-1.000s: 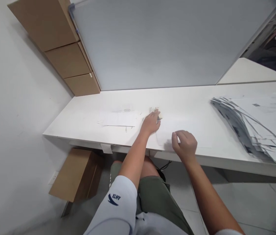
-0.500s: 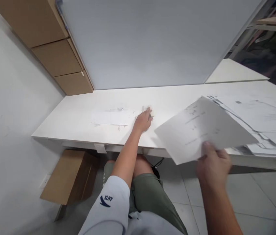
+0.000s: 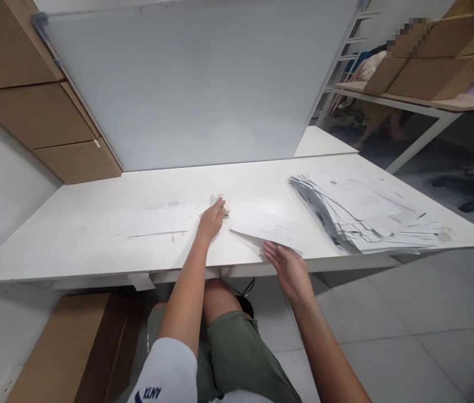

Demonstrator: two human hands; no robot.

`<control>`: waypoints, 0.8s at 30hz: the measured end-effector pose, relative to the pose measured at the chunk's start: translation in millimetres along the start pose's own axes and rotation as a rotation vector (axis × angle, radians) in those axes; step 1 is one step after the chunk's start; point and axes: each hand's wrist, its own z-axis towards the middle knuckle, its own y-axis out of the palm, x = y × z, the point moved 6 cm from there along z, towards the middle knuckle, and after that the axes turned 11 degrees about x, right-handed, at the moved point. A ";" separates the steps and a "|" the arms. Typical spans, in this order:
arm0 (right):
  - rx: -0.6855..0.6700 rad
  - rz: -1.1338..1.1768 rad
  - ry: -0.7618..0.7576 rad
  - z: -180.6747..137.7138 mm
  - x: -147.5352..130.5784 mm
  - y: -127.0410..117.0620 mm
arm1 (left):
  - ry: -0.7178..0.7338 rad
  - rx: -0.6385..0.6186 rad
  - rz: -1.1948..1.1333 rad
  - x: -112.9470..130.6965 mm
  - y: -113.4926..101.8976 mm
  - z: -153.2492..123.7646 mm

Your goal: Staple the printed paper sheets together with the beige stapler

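My left hand (image 3: 212, 219) rests on the white desk with its fingers stretched forward. Beside its fingertips lies a small pale thing with a dark mark (image 3: 226, 214), too small to name. A sheet of paper (image 3: 266, 224) with faint print is on the desk to the right of that hand, its near edge raised a little. At that raised edge is my right hand (image 3: 289, 271), palm turned inward and fingers extended, touching the paper from the near side. Its thumb cannot be made out. Further left, another white sheet (image 3: 157, 221) lies flat.
A fanned, untidy pile of papers (image 3: 371, 212) covers the desk's right part. Behind the desk (image 3: 94, 252) stands a whiteboard (image 3: 203, 84), with stacked cardboard boxes (image 3: 60, 117) at left. Another box (image 3: 60, 341) is below. A second table (image 3: 409, 103) holds boxes.
My right hand has brought the sheet down and left onto the desk and its fingers have straightened. My left hand keeps its place on the desk. The view has shifted right.
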 end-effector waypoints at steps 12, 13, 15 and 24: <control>-0.016 -0.695 -1.150 -38.7 -51.5 38.8 | 0.007 0.005 0.002 -2.5 1.6 -1.8; -0.058 -0.740 -1.228 -39.1 -46.7 45.7 | 0.011 0.010 -0.004 -2.4 1.1 -2.0; -0.141 -0.897 -1.293 -30.6 -31.7 58.5 | 0.023 0.019 -0.012 -2.1 0.1 -2.3; -0.475 -1.399 -1.332 -13.3 14.0 35.2 | 0.002 0.019 -0.047 -2.8 -1.9 -3.4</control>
